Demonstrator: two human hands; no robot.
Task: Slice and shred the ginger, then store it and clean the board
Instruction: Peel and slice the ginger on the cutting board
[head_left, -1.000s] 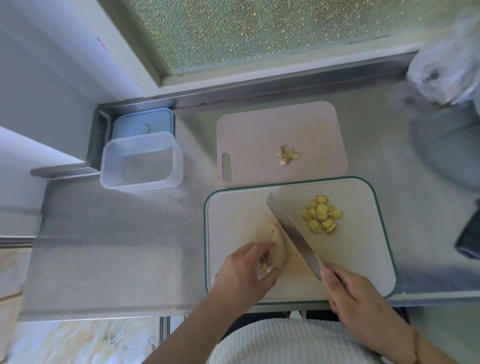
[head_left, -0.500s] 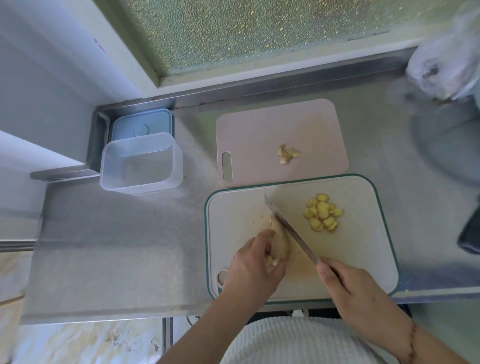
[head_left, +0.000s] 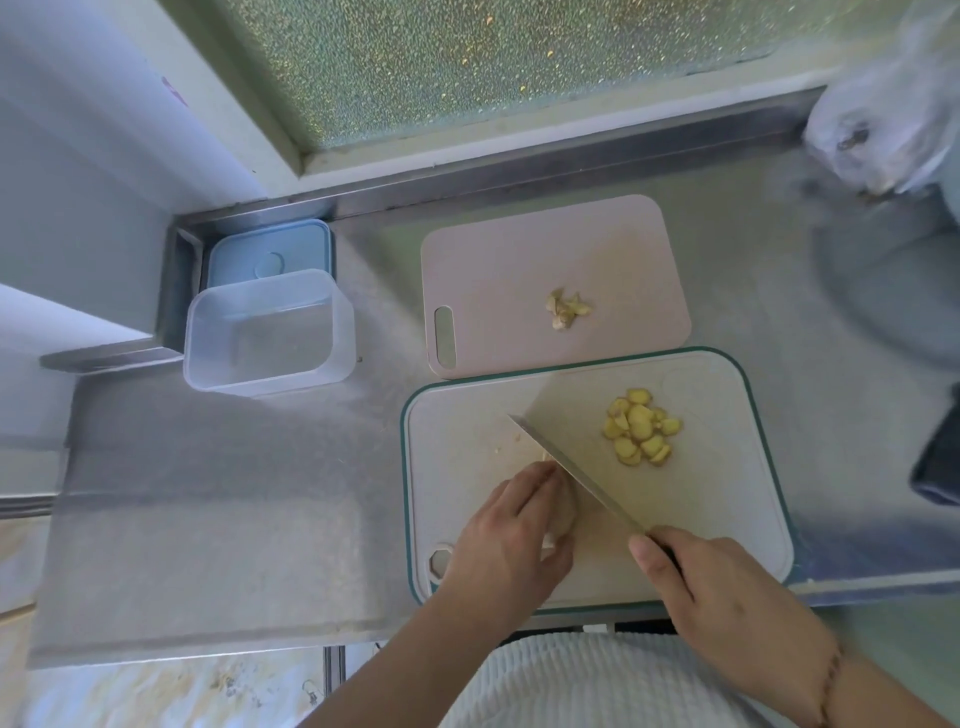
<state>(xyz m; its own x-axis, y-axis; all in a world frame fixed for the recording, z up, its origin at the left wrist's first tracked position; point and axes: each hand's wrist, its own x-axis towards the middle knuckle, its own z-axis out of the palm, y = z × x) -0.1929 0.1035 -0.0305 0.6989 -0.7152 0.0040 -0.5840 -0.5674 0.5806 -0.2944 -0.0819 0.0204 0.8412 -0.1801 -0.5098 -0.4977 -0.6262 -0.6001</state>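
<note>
A white cutting board with a green rim (head_left: 727, 519) lies at the counter's front edge. My left hand (head_left: 511, 540) curls over a ginger piece (head_left: 566, 512) on it, and most of the ginger is hidden. My right hand (head_left: 727, 608) grips the handle of a knife (head_left: 566, 465), whose blade runs diagonally against the ginger just right of my left fingers. A pile of yellow ginger slices (head_left: 641, 434) sits on the board's right part.
A pink board (head_left: 498, 280) behind holds ginger scraps (head_left: 565, 309). An open clear container (head_left: 267, 332) stands at the left with its blue lid (head_left: 270, 249) behind it. A plastic bag (head_left: 883, 135) lies at the far right corner.
My left hand has slid forward over the ginger, covering more of it. The knife has shifted slightly left along the ginger with the blade lower on the board.
</note>
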